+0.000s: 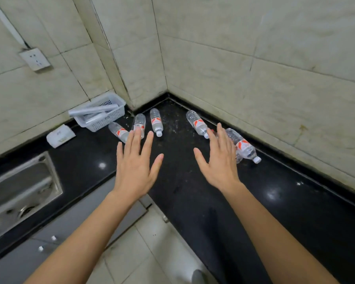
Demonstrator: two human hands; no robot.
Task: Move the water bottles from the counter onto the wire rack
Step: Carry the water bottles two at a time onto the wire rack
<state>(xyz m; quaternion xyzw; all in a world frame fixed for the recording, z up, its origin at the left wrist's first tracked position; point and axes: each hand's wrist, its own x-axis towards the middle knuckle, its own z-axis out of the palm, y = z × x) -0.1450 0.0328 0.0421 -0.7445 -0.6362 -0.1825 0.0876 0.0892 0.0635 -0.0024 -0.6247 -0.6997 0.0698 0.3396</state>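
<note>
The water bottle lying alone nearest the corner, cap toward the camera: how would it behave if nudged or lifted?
That bottle lies on its side on the glossy counter, so a sideways nudge would probably roll it. It looks capped and full, so likely firm and heavy for its size. Its smooth clear plastic may be slippery.

Both hands (pixel 136 167) (pixel 219 162) flat, spread above bottles (pixel 156 121) lying on counter (pixel 193 181)

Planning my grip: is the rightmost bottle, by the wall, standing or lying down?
Lying down: the rightmost bottle rests on its side on the black counter, with its white cap nearer the camera.
</note>
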